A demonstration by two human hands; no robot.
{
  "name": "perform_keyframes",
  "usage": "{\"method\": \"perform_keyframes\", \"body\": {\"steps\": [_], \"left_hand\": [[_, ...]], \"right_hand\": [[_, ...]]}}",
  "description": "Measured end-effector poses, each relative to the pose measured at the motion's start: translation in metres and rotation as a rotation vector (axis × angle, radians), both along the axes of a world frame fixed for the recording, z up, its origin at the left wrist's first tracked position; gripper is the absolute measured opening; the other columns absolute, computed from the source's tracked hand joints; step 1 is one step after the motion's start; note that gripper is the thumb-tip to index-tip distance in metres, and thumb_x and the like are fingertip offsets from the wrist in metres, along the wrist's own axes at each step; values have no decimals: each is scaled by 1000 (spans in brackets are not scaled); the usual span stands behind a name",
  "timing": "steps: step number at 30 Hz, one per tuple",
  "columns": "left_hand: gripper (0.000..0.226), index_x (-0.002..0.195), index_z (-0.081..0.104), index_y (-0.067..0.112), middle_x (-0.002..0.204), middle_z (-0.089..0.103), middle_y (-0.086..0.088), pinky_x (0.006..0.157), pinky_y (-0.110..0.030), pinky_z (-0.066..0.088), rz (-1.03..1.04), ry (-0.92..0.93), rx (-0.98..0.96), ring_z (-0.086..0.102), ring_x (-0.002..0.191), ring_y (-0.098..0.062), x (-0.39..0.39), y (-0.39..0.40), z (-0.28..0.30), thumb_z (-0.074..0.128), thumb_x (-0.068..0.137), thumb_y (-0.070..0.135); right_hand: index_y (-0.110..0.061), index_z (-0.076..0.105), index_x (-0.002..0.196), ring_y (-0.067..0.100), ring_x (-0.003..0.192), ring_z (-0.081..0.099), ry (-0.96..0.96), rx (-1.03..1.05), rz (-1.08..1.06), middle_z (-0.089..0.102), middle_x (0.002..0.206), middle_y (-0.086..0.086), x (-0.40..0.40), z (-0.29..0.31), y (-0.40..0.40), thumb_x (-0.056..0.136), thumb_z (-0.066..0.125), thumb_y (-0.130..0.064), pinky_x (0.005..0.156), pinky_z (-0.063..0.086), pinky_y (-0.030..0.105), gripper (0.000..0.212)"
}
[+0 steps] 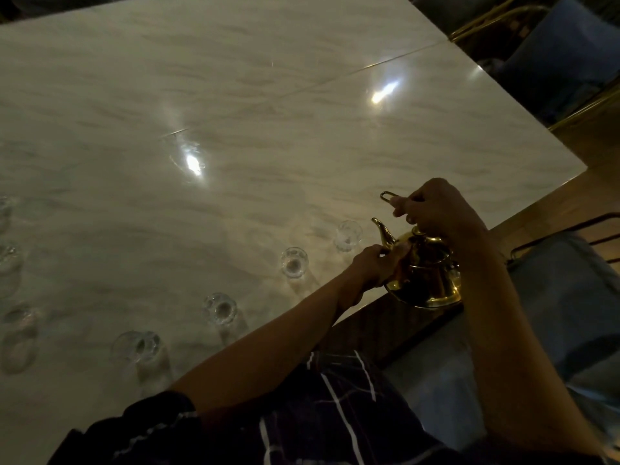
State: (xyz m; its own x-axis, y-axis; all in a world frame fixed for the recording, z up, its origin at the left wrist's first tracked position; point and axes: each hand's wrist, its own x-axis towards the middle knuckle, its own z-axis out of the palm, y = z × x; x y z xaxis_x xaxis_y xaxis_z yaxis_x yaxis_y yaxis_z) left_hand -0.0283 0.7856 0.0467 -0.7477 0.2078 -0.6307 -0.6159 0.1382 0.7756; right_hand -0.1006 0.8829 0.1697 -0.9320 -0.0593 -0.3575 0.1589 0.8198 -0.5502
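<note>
The gold teapot [426, 276] is at the marble table's [235, 95] near right edge. The right hand [436, 209] grips its handle [387, 197] from above (wrist bent down), and the left hand [375, 263] pinches the pot beside the spout [382, 229].

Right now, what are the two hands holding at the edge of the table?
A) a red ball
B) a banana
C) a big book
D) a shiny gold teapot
D: the right hand grips the handle on top of the gold teapot, and the left hand holds its side just below the spout.
</note>
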Motion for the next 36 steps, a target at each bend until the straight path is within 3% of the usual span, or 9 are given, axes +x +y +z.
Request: {"method": "perform_keyframes", "body": {"steps": [4, 6, 8, 10, 16, 22, 26, 31, 36], "left_hand": [[151, 141, 59, 16, 134, 68, -10, 107, -49, 55, 25, -43, -13, 66, 121, -27, 1, -1, -1, 49, 24, 110], [125, 145, 54, 16, 140, 65, -11, 111, -48, 52, 3, -57, -22, 64, 126, -29, 4, -5, 16, 58, 54, 102], [81, 148, 51, 12, 143, 63, -14, 111, -41, 48, -70, -21, -57, 62, 129, -31, 4, -7, 25, 56, 94, 73], [65, 150, 48, 8, 144, 61, -16, 105, -38, 46, -113, 16, -103, 60, 131, -32, 6, -8, 20, 49, 106, 56], [66, 151, 47, 8, 143, 62, -15, 93, -34, 47, -143, 70, -228, 62, 128, -31, 23, -35, 11, 52, 105, 55], [55, 124, 67, 3, 108, 73, -14, 90, -47, 59, -28, 120, -259, 67, 93, -23, 51, -82, 5, 66, 99, 52], [48, 135, 63, 6, 126, 70, -14, 77, -25, 50, 34, 83, -255, 59, 100, -15, 69, -114, 7, 69, 101, 39], [51, 139, 61, 13, 111, 63, 3, 77, -18, 51, 205, 50, -238, 60, 100, -13, 100, -151, -3, 75, 96, 38], [50, 138, 63, 15, 114, 62, 6, 94, -33, 55, 315, 59, -249, 64, 106, -15, 137, -191, -9, 78, 94, 34]], "right_hand": [[-7, 78, 91, 25, 72, 68, 14, -36, -19, 70, 76, 7, 6, -3, 6, 95, 62, -36, 76, 55, 40, 34], [-7, 78, 92, 21, 70, 66, 27, -58, -39, 67, 72, 4, 11, -6, 10, 96, 61, -37, 74, 52, 36, 34], [-8, 78, 93, 19, 72, 66, 32, -70, -53, 66, 71, 2, 15, -10, 12, 96, 60, -38, 76, 52, 36, 35], [-9, 78, 93, 16, 72, 66, 35, -74, -62, 66, 71, 1, 20, -15, 12, 97, 58, -39, 77, 52, 36, 36], [-19, 73, 76, 23, 77, 69, 22, -136, -63, 68, 72, 1, 40, -34, -4, 97, 58, -40, 78, 55, 41, 33], [-10, 74, 83, 25, 73, 69, -31, -243, -15, 70, 73, 8, 66, -43, -36, 97, 59, -37, 70, 53, 37, 34], [-8, 73, 85, 16, 68, 67, -61, -274, 70, 68, 71, 2, 79, -47, -67, 98, 58, -35, 61, 46, 25, 34], [-22, 71, 76, 11, 62, 65, -90, -289, 178, 67, 67, -5, 94, -55, -106, 98, 58, -35, 61, 48, 27, 28], [-20, 74, 82, 11, 60, 66, -155, -297, 279, 70, 67, -2, 116, -57, -150, 98, 57, -38, 59, 47, 27, 29]]}}
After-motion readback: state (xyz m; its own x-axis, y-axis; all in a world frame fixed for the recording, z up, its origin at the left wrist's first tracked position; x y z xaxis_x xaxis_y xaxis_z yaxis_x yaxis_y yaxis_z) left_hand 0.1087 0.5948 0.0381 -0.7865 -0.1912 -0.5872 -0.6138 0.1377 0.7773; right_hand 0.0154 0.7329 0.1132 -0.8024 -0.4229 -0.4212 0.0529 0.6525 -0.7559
